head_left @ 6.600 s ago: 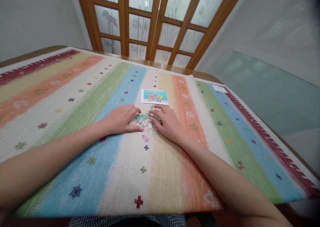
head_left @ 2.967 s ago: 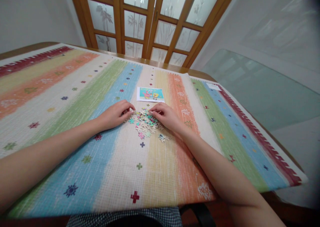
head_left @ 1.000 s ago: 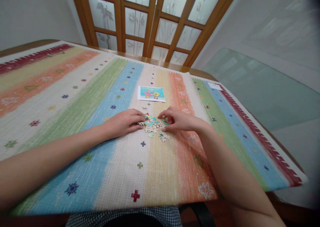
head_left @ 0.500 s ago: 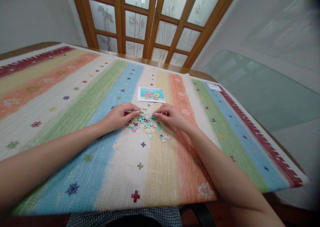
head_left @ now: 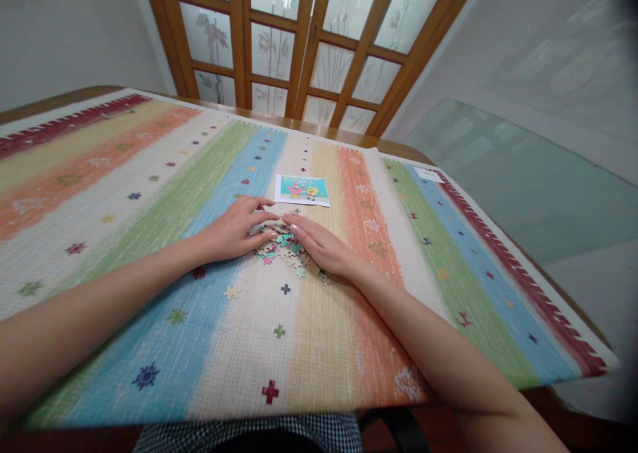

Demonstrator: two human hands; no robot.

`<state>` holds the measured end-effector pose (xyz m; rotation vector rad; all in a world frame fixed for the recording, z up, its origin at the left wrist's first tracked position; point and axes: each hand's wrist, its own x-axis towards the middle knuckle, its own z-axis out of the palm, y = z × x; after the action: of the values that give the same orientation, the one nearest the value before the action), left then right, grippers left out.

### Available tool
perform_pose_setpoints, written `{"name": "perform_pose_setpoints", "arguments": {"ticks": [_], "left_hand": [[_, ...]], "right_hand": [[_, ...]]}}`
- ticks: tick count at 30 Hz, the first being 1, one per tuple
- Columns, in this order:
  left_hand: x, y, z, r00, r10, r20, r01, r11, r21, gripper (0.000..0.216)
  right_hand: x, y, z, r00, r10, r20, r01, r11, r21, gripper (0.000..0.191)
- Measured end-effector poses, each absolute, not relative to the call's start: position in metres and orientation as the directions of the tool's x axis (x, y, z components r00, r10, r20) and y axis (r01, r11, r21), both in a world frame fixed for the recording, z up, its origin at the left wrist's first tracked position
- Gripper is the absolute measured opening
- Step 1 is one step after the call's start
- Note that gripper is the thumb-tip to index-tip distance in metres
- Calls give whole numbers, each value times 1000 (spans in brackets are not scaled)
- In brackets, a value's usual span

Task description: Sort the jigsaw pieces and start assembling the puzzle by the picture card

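Note:
A small heap of loose jigsaw pieces [head_left: 280, 248] lies on the striped cloth [head_left: 149, 194] in front of me. My left hand [head_left: 233, 228] rests at the heap's left side, fingers spread and flat on the pieces. My right hand [head_left: 319, 244] lies flat over the heap's right part, fingers stretched toward the left hand, covering some pieces. Neither hand grips anything. One stray pale piece [head_left: 230, 291] sits alone, nearer to me on the blue stripe. A small cartoon picture card [head_left: 302, 190] lies just beyond the heap.
The striped cloth covers a wooden table whose edge [head_left: 319, 131] shows at the far side. A white label [head_left: 428, 174] lies at the cloth's far right corner. Wooden glazed doors [head_left: 299, 34] stand behind; a glass panel [head_left: 523, 181] is to the right.
Both hands have gone from pinching at the heap to lying flat on it. My right hand slid left over the pieces. The stray piece stays where it landed.

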<state>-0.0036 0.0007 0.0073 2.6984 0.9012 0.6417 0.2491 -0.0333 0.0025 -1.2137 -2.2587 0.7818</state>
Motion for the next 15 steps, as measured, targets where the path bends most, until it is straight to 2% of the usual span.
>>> {"name": "perform_pose_setpoints", "arguments": {"ticks": [2,4,6,7,12,15], "left_hand": [[-11,0,16,774,587,237,507,-799,324,58],[-21,-5,23,823,554,127,496,-809,315,85],[-30,-14,23,860,507,51,472,-830,297,110],[-34,-19,21,875,484,27,457,-842,286,116],[-37,-44,-4,856,511,71,485,-844,228,111],[-25,-44,-12,812,568,137,533,-816,225,107]], "right_hand": [[254,-29,6,-437,887,149,591,409,-696,48],[258,-23,6,-397,904,157,605,386,-696,50],[257,-19,5,-412,900,141,616,389,-685,53],[254,-18,3,-434,892,130,614,398,-682,54],[227,-27,0,-530,837,133,493,432,-755,65],[223,-34,6,-415,896,157,404,336,-851,68]]}}
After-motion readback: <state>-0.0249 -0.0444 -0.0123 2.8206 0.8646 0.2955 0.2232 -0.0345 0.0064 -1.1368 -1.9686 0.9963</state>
